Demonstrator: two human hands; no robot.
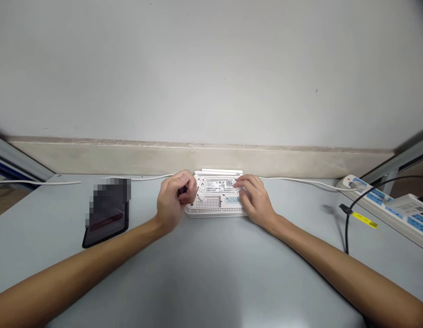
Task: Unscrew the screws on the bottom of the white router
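Note:
A white router (211,203) lies on the table with its vented, labelled underside up, and its folded antennas (220,172) run along the far edge. A printed label (216,185) with QR codes sits in its middle, and a pale blue sticker (232,200) is nearer the front. My left hand (175,196) is closed at the router's left end, with the fingers curled in; what they hold, if anything, is hidden. Over the right end, my right hand (255,200) grips the router, fingertips bent onto its surface beside the label. The palm covers that corner.
A dark phone (107,218), partly pixelated, lies left. At right is a white power strip (378,200) with blue sockets and a plugged-in adapter (407,205). A black cable (347,232) carries a yellow tag (364,220). White cable (300,181) runs along the wall.

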